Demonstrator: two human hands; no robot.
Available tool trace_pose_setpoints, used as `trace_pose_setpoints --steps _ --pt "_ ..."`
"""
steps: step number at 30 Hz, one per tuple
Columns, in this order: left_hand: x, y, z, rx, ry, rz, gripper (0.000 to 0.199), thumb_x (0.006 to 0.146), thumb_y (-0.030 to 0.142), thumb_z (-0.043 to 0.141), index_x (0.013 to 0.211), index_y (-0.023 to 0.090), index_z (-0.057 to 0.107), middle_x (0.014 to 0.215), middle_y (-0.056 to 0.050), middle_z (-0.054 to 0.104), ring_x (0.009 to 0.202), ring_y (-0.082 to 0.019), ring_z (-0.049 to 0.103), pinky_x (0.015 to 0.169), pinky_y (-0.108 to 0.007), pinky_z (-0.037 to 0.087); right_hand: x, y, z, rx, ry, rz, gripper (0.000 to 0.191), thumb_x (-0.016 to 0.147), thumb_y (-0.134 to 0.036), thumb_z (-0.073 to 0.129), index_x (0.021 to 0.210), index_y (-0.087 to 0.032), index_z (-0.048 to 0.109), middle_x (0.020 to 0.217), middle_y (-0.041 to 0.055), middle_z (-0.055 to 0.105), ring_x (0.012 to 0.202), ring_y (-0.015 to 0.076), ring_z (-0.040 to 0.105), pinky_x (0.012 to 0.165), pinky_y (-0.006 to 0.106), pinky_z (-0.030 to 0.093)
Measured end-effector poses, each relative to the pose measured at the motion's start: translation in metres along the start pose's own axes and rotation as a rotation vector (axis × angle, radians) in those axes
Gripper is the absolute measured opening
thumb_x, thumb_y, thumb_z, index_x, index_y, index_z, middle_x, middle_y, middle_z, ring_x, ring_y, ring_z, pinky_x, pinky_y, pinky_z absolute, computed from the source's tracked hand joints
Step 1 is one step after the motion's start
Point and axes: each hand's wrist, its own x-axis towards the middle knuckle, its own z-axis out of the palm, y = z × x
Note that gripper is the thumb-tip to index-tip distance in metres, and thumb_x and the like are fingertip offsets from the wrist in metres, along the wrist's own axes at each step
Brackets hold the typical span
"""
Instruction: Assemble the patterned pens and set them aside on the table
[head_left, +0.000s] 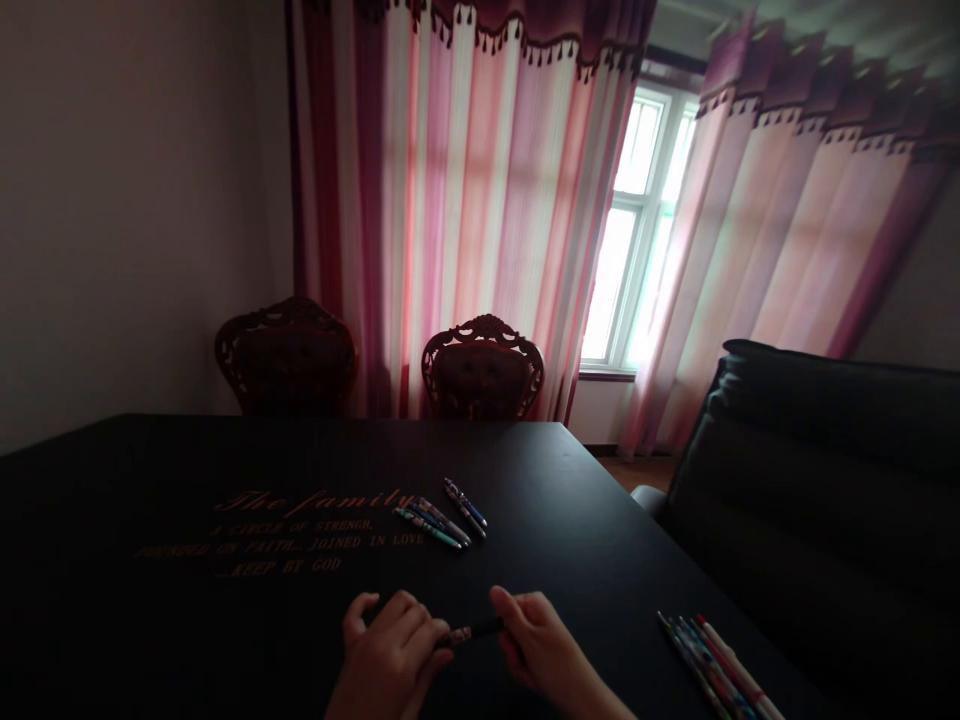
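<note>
Dk pen (pixel 480 630) is betw. the two hands, near edge of view, running roughly L–R w/ R end a bit higher. L hand (pixel 397 645): fingers curled, pinching pen's L end, tip hidden behind them; thumb side lifted. R hand (pixel 538 640): thumb & fingers closed on pen's R end, far end covered by grip. Mid-length bare betw. hands; patterned bit shows next to L fingers. Can't tell if hands touch the dk surface (pixel 555 560). Pen cluster (pixel 442 520) lies beyond hands, approx. centred betw. them, next to R end of orange lettering (pixel 281 535). 2nd bunch, pens (pixel 716 665) incl. a red-and-white one, well to R of R hand, near surface's R side; blk chair (pixel 817 520) past that.
</note>
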Motion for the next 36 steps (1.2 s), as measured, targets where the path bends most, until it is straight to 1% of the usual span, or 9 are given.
trace_pose_setpoints --steps 2,4,6,10,15,22,25,32,36 --pt "0.0 0.002 0.002 -0.036 -0.015 -0.023 0.012 0.09 0.025 0.061 0.099 0.032 0.063 0.087 0.009 0.072 0.085 -0.015 0.065 0.087 -0.035 0.022 -0.003 -0.005 -0.01 -0.115 -0.044 -0.122 0.059 0.08 -0.074 0.048 0.057 -0.02 0.049 0.046 -0.004 0.044 0.042 0.0083 0.037 0.042 0.023 0.026" --pt "0.001 0.004 0.003 -0.067 -0.041 -0.073 0.01 0.092 0.026 0.059 0.098 0.032 0.063 0.087 0.009 0.072 0.084 -0.015 0.065 0.087 -0.035 0.021 -0.007 -0.01 -0.018 -0.213 -0.041 -0.284 0.039 0.081 -0.056 0.062 0.071 -0.018 0.06 0.06 -0.0018 0.057 0.055 0.0107 0.047 0.051 0.022 0.034" --pt "0.001 0.004 0.003 -0.087 -0.06 -0.126 0.01 0.093 0.027 0.058 0.098 0.033 0.064 0.087 0.009 0.072 0.085 -0.015 0.065 0.089 -0.036 0.02 -0.011 -0.015 -0.024 -0.289 -0.018 -0.374 0.025 0.082 -0.044 0.066 0.082 -0.019 0.065 0.072 -0.0008 0.064 0.065 0.0126 0.054 0.058 0.022 0.038" --pt "0.002 0.005 0.0 -0.112 -0.11 -0.178 0.011 0.094 0.029 0.056 0.099 0.034 0.064 0.089 0.008 0.071 0.086 -0.016 0.064 0.091 -0.038 0.018 -0.013 -0.02 -0.028 -0.331 -0.075 -0.309 0.036 0.094 -0.04 0.049 0.071 -0.018 0.064 0.061 0.0 0.063 0.057 0.0125 0.055 0.056 0.023 0.037" --pt "0.003 0.007 -0.003 -0.105 -0.119 -0.179 0.011 0.092 0.029 0.058 0.099 0.034 0.065 0.089 0.007 0.072 0.087 -0.016 0.064 0.091 -0.038 0.018 -0.013 -0.022 -0.029 -0.243 -0.064 -0.297 0.021 0.087 -0.035 0.059 0.078 -0.018 0.064 0.066 -0.0001 0.066 0.06 0.0125 0.055 0.056 0.022 0.037" --pt "0.005 0.009 -0.005 -0.099 -0.112 -0.155 0.012 0.093 0.029 0.057 0.098 0.032 0.067 0.088 0.005 0.072 0.085 -0.017 0.063 0.09 -0.037 0.022 -0.01 -0.019 -0.026 -0.127 -0.082 -0.226 0.024 0.088 -0.039 0.056 0.075 -0.018 0.06 0.054 -0.0032 0.06 0.05 0.0109 0.051 0.05 0.022 0.035" --pt "0.004 0.008 -0.004 -0.098 -0.113 -0.162 0.011 0.092 0.028 0.058 0.097 0.032 0.067 0.087 0.006 0.072 0.085 -0.016 0.063 0.091 -0.038 0.02 -0.01 -0.02 -0.026 -0.155 -0.05 -0.261 0.016 0.082 -0.034 0.063 0.082 -0.018 0.064 0.062 -0.0017 0.064 0.058 0.0122 0.056 0.056 0.023 0.039" --pt "0.003 0.007 -0.001 -0.104 -0.137 -0.179 0.01 0.092 0.03 0.058 0.097 0.033 0.066 0.087 0.008 0.071 0.085 -0.016 0.063 0.09 -0.038 0.018 -0.009 -0.017 -0.024 -0.041 -0.111 -0.243 0.019 0.081 -0.035 0.065 0.088 -0.017 0.064 0.072 0.0005 0.067 0.067 0.0141 0.06 0.062 0.024 0.044" --pt "0.003 0.007 -0.001 -0.108 -0.154 -0.175 0.011 0.093 0.029 0.057 0.097 0.033 0.066 0.087 0.007 0.071 0.085 -0.016 0.063 0.089 -0.038 0.02 -0.008 -0.013 -0.021 -0.031 -0.118 -0.228 0.02 0.081 -0.037 0.065 0.084 -0.017 0.062 0.069 0.0 0.066 0.065 0.0139 0.058 0.061 0.025 0.043"
